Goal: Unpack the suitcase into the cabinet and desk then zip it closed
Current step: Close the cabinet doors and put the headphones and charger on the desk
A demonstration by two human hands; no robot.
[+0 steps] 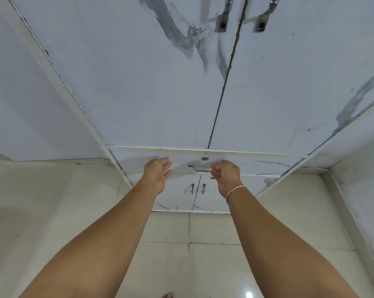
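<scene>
In front of the white marbled cabinet (pixel 151 87) we stood close, looking down its face to the pale tiled floor (pixel 214 265). Its two tall upper doors were shut, each with a metal pull (pixel 224 16) near the centre seam. Below them ran a wide drawer (pixel 257 164) with a small round lock (pixel 205 158) and a horizontal metal handle (pixel 200 168), and under that a pair of small doors (pixel 177 196), also shut, with short pulls.

We had both arms stretched toward the drawer. Our left hand (pixel 158 175) hovered at the drawer front left of the handle, fingers loosely curled and parted, gripping nothing that we could see. Our right hand (pixel 225 175), a thin pale thread band (pixel 234 190) at its wrist, was curled at the right end of the handle with fingers bent inward; whether they actually closed on the bar we could not tell.

The suitcase was nowhere in view, nor the desk
</scene>
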